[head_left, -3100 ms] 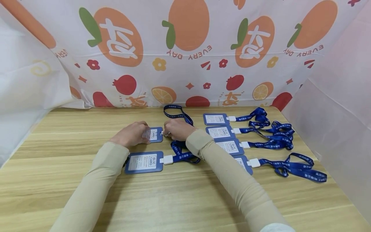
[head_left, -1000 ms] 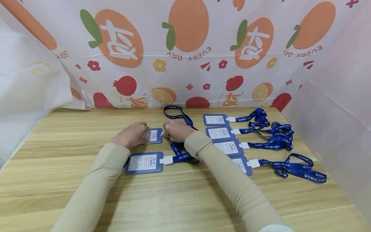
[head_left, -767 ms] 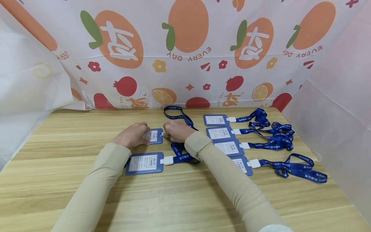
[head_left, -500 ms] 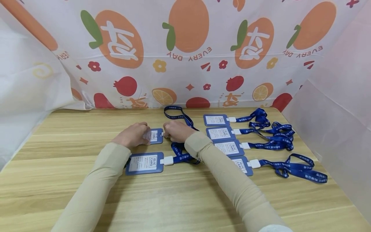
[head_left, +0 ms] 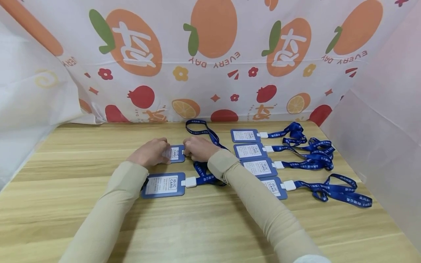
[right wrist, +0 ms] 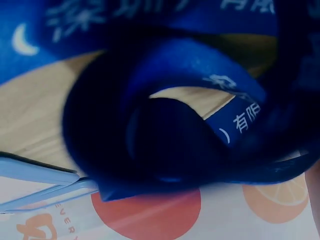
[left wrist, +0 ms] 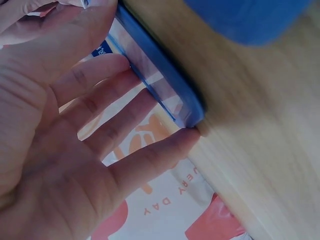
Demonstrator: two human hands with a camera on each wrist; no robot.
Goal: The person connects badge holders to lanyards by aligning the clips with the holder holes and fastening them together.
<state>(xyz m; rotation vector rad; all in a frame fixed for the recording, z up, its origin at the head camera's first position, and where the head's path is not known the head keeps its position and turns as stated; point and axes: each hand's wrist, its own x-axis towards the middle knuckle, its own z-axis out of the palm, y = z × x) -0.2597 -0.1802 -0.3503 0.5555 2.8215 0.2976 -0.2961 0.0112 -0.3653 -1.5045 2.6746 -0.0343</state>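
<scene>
In the head view my left hand [head_left: 149, 152] holds a blue ID badge holder [head_left: 177, 153] by its long edges, over the back middle of the table. The left wrist view has the fingertips [left wrist: 145, 95] along the edge of this badge holder [left wrist: 165, 75]. My right hand [head_left: 200, 149] pinches the white lanyard clip [head_left: 184, 152] at the holder's slotted end; the fingers cover most of the clip. A blue lanyard [head_left: 212, 137] loops out behind that hand. Loops of blue lanyard [right wrist: 185, 65] fill the right wrist view and hide the fingers there.
Nearer lies another badge holder [head_left: 162, 185] with a white clip [head_left: 190, 182] and lanyard. On the right, several badge holders [head_left: 245, 135] form a column, their blue lanyards [head_left: 315, 153] bunched to the right. A fruit-print curtain [head_left: 217, 84] hangs behind the wooden table [head_left: 184, 226].
My right hand has edged slightly left, closing the small gap to the badge holder; less of the white clip shows. My left hand and the other badges stay put.
</scene>
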